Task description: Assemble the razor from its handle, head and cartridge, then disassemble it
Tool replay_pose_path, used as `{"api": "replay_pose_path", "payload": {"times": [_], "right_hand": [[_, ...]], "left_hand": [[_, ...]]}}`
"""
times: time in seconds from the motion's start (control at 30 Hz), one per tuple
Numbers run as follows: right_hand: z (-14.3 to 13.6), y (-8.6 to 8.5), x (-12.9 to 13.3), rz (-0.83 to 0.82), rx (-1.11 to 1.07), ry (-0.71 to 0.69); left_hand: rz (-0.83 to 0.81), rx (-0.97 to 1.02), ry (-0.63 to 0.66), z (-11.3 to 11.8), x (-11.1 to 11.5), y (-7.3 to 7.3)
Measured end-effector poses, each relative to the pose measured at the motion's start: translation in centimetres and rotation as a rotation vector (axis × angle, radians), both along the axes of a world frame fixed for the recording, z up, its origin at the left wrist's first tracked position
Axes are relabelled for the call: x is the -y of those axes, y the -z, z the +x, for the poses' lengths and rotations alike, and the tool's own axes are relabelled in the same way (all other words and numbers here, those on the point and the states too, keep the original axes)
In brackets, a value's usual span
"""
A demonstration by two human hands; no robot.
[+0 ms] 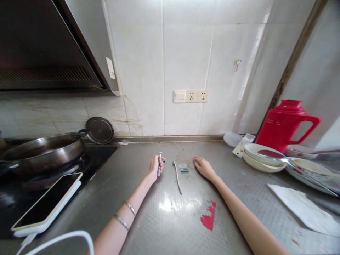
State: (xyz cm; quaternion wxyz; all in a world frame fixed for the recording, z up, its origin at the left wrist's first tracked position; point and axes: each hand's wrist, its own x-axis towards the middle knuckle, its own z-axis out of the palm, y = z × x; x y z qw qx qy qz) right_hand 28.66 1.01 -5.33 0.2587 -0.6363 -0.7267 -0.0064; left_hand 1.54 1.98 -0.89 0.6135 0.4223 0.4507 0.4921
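My left hand [154,167] is closed around a silver razor [159,163] with a T-shaped head, held upright over the counter. A small dark piece shows by its fingertips; I cannot make out what it is. Flat on the counter lies my right hand [204,168], fingers stretched forward and holding nothing. Between the hands is a small clear pack with teal-and-dark strips [184,170]. To its left rests a slim pale-handled stick [177,177] with a dark head, looking like a second razor. A torn red scrap [208,216] lies nearer to me.
At left, a steel pan [45,152] sits on the stove, with a phone [47,203] and white cable in front. Bowls [261,166], plates and a red thermos jug [283,124] crowd the right, near a white tissue [302,207]. A tiled wall [143,71] closes the back.
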Motion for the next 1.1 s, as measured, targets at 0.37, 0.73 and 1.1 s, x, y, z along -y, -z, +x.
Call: {"api": "replay_pose_path", "payload": {"times": [0.37,0.73,1.1], "right_hand": [[-9.2,-5.5,4.5,-0.182,0.181,0.047],[-12.3,-4.7,6.6,-0.22,0.451,-0.072],[-4.9,-7.7,4.0,0.063,-0.067,-0.14]], "left_hand": [[0.274,-0.16,0.018,0.1,0.7,-0.9],[0.55,-0.34,0.015,0.5,0.6,-0.4],[0.577,-0.426,-0.042,-0.1,1.8,-0.5]]}}
